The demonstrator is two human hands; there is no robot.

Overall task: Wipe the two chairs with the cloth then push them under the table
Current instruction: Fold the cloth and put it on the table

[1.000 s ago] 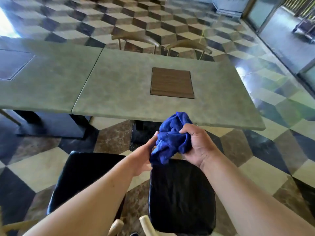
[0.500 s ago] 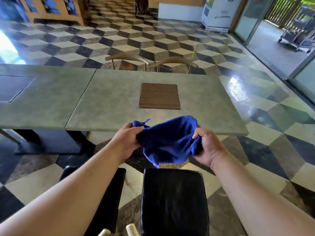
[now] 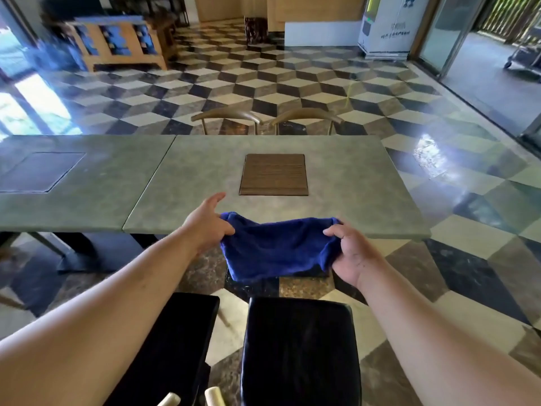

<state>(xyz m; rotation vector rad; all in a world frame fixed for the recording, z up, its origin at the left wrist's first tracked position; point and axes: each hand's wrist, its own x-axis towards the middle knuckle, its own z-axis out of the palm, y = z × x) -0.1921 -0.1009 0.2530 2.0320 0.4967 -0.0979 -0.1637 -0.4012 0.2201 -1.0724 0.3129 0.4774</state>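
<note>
Cloth (image 3: 275,250) stretched wider than before, left hand (image 3: 209,225) and right hand (image 3: 349,250) pinching its ends

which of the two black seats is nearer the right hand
The right-hand black seat, just below the right hand and blue cloth; the other seat lies further left, partly hidden by the left arm.

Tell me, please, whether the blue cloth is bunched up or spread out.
Spread out: the blue cloth hangs stretched between the left hand and the right hand, each gripping one upper end.
</note>
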